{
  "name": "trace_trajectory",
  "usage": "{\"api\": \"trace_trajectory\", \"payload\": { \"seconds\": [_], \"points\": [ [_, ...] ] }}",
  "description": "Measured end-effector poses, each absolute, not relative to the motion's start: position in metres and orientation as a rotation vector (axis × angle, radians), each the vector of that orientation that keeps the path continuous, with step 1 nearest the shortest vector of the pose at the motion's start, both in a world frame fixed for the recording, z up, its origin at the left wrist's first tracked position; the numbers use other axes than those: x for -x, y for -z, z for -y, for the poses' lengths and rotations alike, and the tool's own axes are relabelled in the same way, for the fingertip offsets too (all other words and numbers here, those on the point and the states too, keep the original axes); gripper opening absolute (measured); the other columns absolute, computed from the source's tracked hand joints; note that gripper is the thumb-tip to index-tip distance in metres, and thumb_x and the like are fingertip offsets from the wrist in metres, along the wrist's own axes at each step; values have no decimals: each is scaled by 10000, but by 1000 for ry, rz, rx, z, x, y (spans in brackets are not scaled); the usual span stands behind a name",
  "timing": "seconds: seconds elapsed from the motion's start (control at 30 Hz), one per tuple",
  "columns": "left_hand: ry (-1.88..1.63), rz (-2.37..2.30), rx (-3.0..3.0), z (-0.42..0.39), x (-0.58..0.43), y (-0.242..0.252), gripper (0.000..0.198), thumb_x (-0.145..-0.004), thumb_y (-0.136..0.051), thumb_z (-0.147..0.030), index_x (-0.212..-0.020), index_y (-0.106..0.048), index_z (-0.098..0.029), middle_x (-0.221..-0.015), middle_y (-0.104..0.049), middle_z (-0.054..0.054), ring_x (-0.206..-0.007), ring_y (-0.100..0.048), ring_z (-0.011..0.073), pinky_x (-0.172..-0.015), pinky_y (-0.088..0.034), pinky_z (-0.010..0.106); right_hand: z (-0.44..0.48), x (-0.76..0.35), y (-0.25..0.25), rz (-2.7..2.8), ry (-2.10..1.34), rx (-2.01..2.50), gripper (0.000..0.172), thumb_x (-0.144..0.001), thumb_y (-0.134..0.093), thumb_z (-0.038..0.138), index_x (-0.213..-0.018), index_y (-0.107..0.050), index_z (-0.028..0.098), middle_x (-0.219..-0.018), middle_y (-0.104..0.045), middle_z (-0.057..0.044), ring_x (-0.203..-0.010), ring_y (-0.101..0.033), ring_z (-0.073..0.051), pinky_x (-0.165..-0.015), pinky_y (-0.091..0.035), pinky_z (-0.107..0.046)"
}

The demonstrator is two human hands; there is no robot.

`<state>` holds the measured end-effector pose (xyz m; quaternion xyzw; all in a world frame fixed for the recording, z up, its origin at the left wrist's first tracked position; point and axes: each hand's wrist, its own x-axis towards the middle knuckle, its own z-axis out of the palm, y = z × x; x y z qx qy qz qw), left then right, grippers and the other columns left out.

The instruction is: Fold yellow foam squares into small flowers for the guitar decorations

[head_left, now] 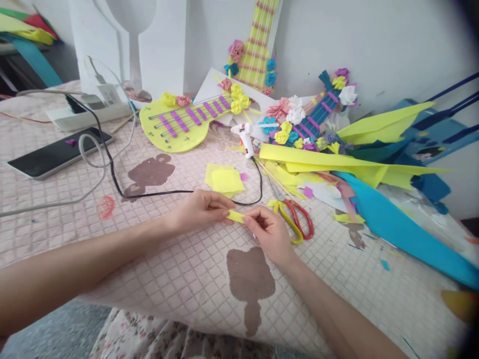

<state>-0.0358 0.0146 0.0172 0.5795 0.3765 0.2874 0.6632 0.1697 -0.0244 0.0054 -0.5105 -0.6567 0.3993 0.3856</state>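
A small strip of yellow crepe paper (235, 216) is stretched between my two hands above the quilted cover. My left hand (204, 212) pinches its left end, and my right hand (267, 229) pinches the right end. Just beyond them lie several stacked yellow paper squares (226, 180). Scissors with red and yellow handles (299, 219) rest on the cover, right beside my right hand. Farther back stands a white glue gun (246, 139), its black cord (157, 193) curving across behind my hands.
A yellow paper guitar (179, 127) lies at the back, near a blue one (318, 117) with paper flowers. Yellow paper strips (337, 162) and a long blue strip (396, 229) cover the right side. A phone (56, 152) and a power strip (88, 114) are at left.
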Motion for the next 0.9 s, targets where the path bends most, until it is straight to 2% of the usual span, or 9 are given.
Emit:
{"api": "trace_trajectory", "payload": {
  "seconds": [0.1, 0.2, 0.27, 0.33, 0.5, 0.63, 0.9],
  "points": [
    [-546, -820, -1228, -23, 43, -20, 246, -785, -664, -278, -1009, -639, -182, -969, -731, 64, -852, -711, 190, -763, -558, 314, 24, -171, -6, 1631, -1011, 1317, 207, -850, -582, 376, -753, -593, 194, -640, -571, 14, -544, -483, -110, -494, -377, -235],
    [-576, -869, -1266, -26, 45, -22, 255, -853, -582, -333, -1046, -620, -171, -972, -718, 81, -825, -709, 176, -689, -555, 270, 24, -172, -8, 1600, -1013, 1321, 217, -844, -586, 380, -730, -571, 195, -615, -546, 26, -505, -451, -99, -470, -365, -229],
    [-618, -926, -1357, -23, 41, -23, 285, -870, -542, -379, -1012, -623, -145, -924, -707, 84, -733, -690, 150, -607, -539, 242, 24, -171, -9, 1607, -1014, 1315, 213, -845, -585, 369, -724, -568, 195, -615, -544, 25, -515, -451, -100, -478, -369, -228],
    [-650, -962, -1487, -19, 35, -23, 297, -834, -583, -396, -945, -635, -126, -846, -692, 69, -663, -645, 129, -555, -509, 223, 25, -171, -9, 1630, -1017, 1303, 197, -848, -583, 355, -736, -577, 193, -628, -557, 19, -543, -468, -105, -498, -381, -230],
    [-746, -990, -1673, -12, 26, -23, 236, -801, -610, -345, -737, -636, -119, -697, -638, 25, -611, -542, 90, -538, -432, 187, 26, -172, -8, 1659, -1044, 1283, 187, -855, -578, 355, -768, -599, 190, -646, -582, 12, -547, -474, -106, -500, -378, -233],
    [-700, -963, -1650, -16, 28, -21, 237, -797, -603, -346, -739, -634, -119, -612, -577, -7, -522, -450, 67, -460, -345, 175, 26, -174, -9, 1655, -1057, 1294, 193, -859, -566, 363, -797, -610, 186, -649, -607, 8, -498, -449, -92, -472, -359, -230],
    [-685, -947, -1627, -20, 26, -14, 266, -775, -613, -366, -732, -615, -103, -631, -558, -6, -559, -447, 71, -507, -341, 189, 24, -173, -8, 1661, -1134, 1252, 298, -915, -456, 426, -790, -569, 180, -635, -563, 15, -477, -429, -82, -455, -337, -217]
  ]
}}
